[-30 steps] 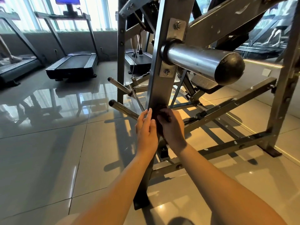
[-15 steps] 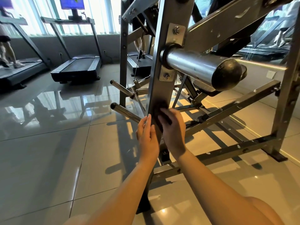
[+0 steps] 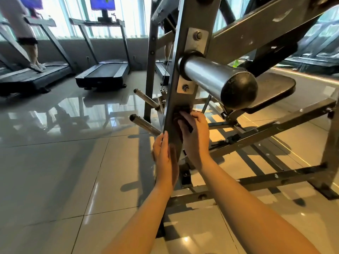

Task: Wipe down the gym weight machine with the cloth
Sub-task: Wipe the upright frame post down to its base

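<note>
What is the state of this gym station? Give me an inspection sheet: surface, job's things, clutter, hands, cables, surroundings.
Surface: glossy tiled floor, strongly reflective.
Job's things: weight machine's upright post; dark cloth pressed against it, mostly hidden by fingers.
Clutter: small green bottle behind the frame.
Hands: left hand flat against the post's left edge; right hand grips the cloth.
Cables: thin steel cable hanging behind the post.
Surroundings: treadmills by the windows; a person on one.

High on the upright post (image 3: 173,107), the chrome horn (image 3: 216,79) juts toward you. Left of the post, two pegs (image 3: 145,124) stick out over open floor (image 3: 73,162); right of it, slanted braces (image 3: 266,132) crowd in.
</note>
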A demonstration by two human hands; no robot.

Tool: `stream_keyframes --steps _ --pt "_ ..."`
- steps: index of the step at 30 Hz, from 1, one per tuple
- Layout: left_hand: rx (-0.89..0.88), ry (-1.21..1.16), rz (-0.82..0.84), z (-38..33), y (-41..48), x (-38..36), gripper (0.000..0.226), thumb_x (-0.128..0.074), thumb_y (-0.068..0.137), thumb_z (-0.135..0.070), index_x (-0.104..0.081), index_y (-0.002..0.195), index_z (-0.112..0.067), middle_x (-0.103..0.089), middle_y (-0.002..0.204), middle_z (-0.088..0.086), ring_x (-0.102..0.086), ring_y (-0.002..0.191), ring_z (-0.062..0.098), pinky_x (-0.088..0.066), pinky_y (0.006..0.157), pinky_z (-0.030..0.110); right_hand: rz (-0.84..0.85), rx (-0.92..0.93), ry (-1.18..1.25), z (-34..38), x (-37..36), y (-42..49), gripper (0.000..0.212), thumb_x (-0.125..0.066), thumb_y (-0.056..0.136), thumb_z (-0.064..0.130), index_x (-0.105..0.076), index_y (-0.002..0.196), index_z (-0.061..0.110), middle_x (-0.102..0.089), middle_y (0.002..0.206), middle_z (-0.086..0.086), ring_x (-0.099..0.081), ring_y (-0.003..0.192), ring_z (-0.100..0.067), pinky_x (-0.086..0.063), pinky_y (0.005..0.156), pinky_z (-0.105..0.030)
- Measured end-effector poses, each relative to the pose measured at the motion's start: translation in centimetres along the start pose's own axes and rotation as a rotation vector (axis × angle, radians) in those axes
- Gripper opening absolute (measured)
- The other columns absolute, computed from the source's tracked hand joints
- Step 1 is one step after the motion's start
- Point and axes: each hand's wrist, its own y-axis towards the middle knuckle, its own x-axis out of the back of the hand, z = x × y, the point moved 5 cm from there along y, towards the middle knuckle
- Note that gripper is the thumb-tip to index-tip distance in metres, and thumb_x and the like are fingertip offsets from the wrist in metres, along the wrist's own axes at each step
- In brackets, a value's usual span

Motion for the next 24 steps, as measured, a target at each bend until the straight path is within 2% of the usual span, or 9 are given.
stream_keyframes --steps 2,6,9,12,15,18,21,22,24 --pt "-0.065 0.066 -0.010 -0.4 0.1 0.2 0.041 -0.062 0.092 -0.061 -0.060 0.128 -0.043 -0.060 0.135 -0.002 -0.057 0.127 0.016 -0.046 0.109 0.046 0.068 -0.031 0.048 -1.4 -0.2 -1.3 0.027 -0.060 0.097 -0.003 -0.067 0.122 -0.003 -0.055 0.124 -0.011 -0.051 0.115 0.004 -0.044 0.103 -0.017" --pt "-0.105 0.050 -0.026 -1.2 -1.1 -0.6 0.028 -0.051 0.106 -0.022 -0.057 0.131 -0.033 -0.061 0.131 0.001 -0.062 0.121 0.013 -0.056 0.091 0.026 0.261 -0.208 0.003 -4.1 0.1 -5.4 0.026 -0.060 0.099 0.004 -0.070 0.122 0.010 -0.056 0.113 0.005 -0.058 0.105 -0.001 -0.049 0.099 -0.021" --pt "-0.049 -0.103 -0.050 -0.8 -1.8 -1.3 0.036 -0.052 0.106 -0.023 -0.050 0.142 -0.030 -0.058 0.138 0.001 -0.056 0.129 0.020 -0.052 0.103 0.044 0.206 -0.200 0.133 -2.7 0.7 -2.4 0.026 -0.059 0.100 0.006 -0.068 0.124 0.009 -0.054 0.116 0.007 -0.054 0.101 0.003 -0.047 0.093 -0.014" --pt "-0.085 -0.186 -0.085 -1.8 -2.4 -1.8 0.041 -0.056 0.100 -0.030 -0.052 0.139 -0.041 -0.059 0.136 -0.006 -0.055 0.130 0.022 -0.046 0.105 0.057 0.165 -0.215 0.307 -1.6 1.2 0.3 0.021 -0.058 0.100 0.002 -0.069 0.118 0.006 -0.053 0.111 0.006 -0.056 0.102 0.004 -0.048 0.092 -0.013" --pt "-0.162 -0.187 -0.087 -2.7 -2.3 -2.2 0.034 -0.058 0.098 -0.043 -0.057 0.132 -0.042 -0.063 0.128 -0.001 -0.059 0.124 0.026 -0.046 0.103 0.062 0.312 -0.214 0.151 -3.5 0.2 -2.5 0.032 -0.061 0.098 0.003 -0.070 0.119 0.024 -0.050 0.113 0.006 -0.054 0.107 -0.005 -0.050 0.102 -0.027" --pt "-0.064 -0.268 -0.013 -2.2 -2.2 -2.6 0.041 -0.053 0.101 -0.037 -0.051 0.141 -0.024 -0.059 0.133 0.014 -0.056 0.127 0.036 -0.042 0.103 0.070 0.442 -0.286 0.104 -4.9 0.0 -3.2 0.033 -0.061 0.098 0.004 -0.071 0.123 0.021 -0.051 0.113 0.005 -0.052 0.101 -0.001 -0.049 0.103 -0.029" --pt "-0.047 -0.347 -0.016 -2.6 -2.4 -2.8 0.047 -0.056 0.101 -0.035 -0.047 0.143 -0.017 -0.056 0.139 0.014 -0.053 0.132 0.030 -0.051 0.103 0.045 0.328 -0.227 0.187 -3.7 0.8 -1.0 0.031 -0.060 0.100 0.008 -0.069 0.127 0.019 -0.052 0.115 0.006 -0.051 0.103 0.005 -0.045 0.098 -0.011" --pt "-0.053 -0.317 -0.019 -2.7 -2.6 -2.8 0.044 -0.056 0.101 -0.038 -0.049 0.142 -0.024 -0.058 0.139 0.006 -0.053 0.133 0.024 -0.050 0.102 0.035 0.295 -0.214 0.206 -3.7 0.8 -0.8 0.031 -0.060 0.100 0.008 -0.069 0.127 0.019 -0.052 0.117 0.006 -0.051 0.103 0.004 -0.042 0.095 -0.005" --pt "-0.033 -0.205 -0.014 -1.9 -3.1 -3.4 0.040 -0.050 0.100 -0.053 -0.053 0.138 -0.044 -0.056 0.141 0.000 -0.051 0.135 0.020 -0.046 0.106 0.032 0.335 -0.252 0.203 -4.3 0.4 -1.7 0.032 -0.059 0.100 0.008 -0.069 0.128 0.019 -0.051 0.118 0.006 -0.050 0.104 0.001 -0.038 0.093 -0.001"
